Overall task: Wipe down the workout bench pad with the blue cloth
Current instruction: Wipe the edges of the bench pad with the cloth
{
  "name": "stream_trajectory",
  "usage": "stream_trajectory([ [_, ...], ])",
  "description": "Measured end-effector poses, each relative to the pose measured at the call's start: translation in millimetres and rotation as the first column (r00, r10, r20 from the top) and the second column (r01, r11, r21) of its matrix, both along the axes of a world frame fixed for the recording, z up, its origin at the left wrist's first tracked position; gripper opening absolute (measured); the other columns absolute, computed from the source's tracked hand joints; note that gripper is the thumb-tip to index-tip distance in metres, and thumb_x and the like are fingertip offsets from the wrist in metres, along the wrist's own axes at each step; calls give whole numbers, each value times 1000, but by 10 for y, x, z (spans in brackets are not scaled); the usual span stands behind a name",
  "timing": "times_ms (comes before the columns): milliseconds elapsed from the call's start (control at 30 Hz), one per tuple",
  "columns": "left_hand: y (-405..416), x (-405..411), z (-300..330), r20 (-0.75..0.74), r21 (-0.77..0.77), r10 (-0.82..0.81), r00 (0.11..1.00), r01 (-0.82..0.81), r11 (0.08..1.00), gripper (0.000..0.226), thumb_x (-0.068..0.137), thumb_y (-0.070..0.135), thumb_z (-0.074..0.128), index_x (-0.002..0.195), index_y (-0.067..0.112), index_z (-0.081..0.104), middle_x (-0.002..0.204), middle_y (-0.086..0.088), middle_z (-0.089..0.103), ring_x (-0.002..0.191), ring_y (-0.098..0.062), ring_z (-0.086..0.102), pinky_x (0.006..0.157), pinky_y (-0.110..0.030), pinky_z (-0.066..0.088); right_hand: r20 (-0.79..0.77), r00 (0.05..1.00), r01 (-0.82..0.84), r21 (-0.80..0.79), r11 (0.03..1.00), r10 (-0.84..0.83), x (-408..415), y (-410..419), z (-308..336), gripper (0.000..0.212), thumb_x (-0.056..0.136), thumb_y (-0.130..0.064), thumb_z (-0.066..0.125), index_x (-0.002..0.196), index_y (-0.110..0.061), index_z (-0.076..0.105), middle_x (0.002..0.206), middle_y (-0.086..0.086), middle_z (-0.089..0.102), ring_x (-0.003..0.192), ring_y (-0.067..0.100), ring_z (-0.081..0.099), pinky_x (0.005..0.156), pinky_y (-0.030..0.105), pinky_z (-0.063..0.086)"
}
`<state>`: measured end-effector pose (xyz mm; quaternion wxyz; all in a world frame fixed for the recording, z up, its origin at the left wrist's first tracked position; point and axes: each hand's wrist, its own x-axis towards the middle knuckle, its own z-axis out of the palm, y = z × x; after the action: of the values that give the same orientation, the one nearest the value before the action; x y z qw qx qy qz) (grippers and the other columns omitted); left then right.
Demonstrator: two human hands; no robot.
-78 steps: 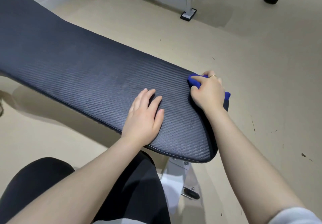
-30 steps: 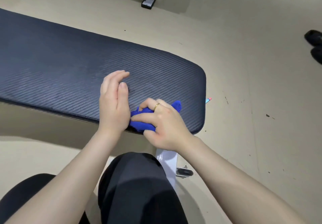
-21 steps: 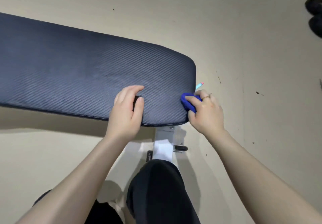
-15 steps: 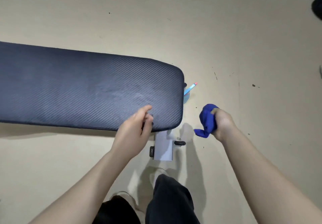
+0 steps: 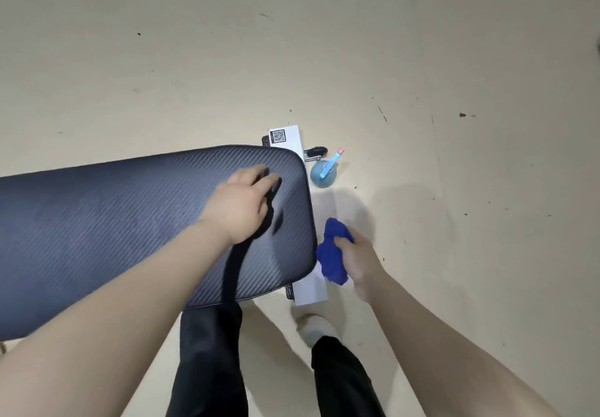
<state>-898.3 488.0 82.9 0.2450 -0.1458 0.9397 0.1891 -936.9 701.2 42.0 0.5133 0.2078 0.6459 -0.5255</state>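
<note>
The dark ribbed bench pad (image 5: pixel 113 221) stretches from the left edge to the middle of the head view. My left hand (image 5: pixel 242 208) is over the pad's right end, blurred, fingers loosely curled and holding nothing. My right hand (image 5: pixel 355 259) grips the bunched blue cloth (image 5: pixel 332 256) just off the pad's right end, above the floor and beside the pad's edge. Whether the cloth touches the pad's end I cannot tell.
A white bench frame foot (image 5: pixel 287 139) with a QR label pokes out behind the pad, another white part (image 5: pixel 310 288) below it. A blue spray bottle (image 5: pixel 324 171) stands on the beige floor by the pad's end. My legs and a white sock (image 5: pixel 316 327) are below.
The view has swung to straight above the pad's end. My right hand took the cloth off the pad to the right of its end. My left hand moved further onto the pad.
</note>
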Motion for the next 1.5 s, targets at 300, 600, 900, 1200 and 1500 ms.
stream_trajectory([
  [300,-580,-550,-356,183,-103,34,983,-16,995,46,96,38,38,138,19,41,139,-11,47,126,-36,41,105,-38,31,-81,983,175,138,975,-165,-477,-828,-248,22,87,-1,33,91,6,53,67,6,41,53,16,32,51,23,21],
  [600,-630,-498,-294,145,-20,14,989,-11,1000,49,96,36,29,141,19,37,137,-7,50,121,-33,43,104,-35,31,-47,992,-95,369,925,120,128,-330,-198,42,84,11,30,102,-4,65,97,23,67,84,28,61,71,30,49],
  [900,-920,-365,-332,72,320,20,997,-42,946,61,96,20,34,150,8,9,132,-13,47,116,-28,43,99,-29,27,-412,866,-105,407,907,285,-741,-1230,-220,36,82,-13,33,89,-27,66,46,-9,59,48,8,51,66,32,44],
  [1200,-1568,-538,-151,-201,529,180,963,-48,847,72,86,14,58,148,14,20,154,1,24,139,-7,24,106,-3,12,-709,427,-552,287,783,561,-1103,-1895,313,36,83,-14,42,111,-17,65,137,-8,39,136,13,22,117,24,5],
  [1500,-2092,-639,36,-194,145,-123,973,152,978,54,75,44,27,102,12,60,90,-4,67,79,-29,57,68,-29,30,-602,105,-733,491,470,792,-1285,-2462,726,51,84,-7,43,131,-23,50,145,-3,42,130,17,42,102,34,39],
])
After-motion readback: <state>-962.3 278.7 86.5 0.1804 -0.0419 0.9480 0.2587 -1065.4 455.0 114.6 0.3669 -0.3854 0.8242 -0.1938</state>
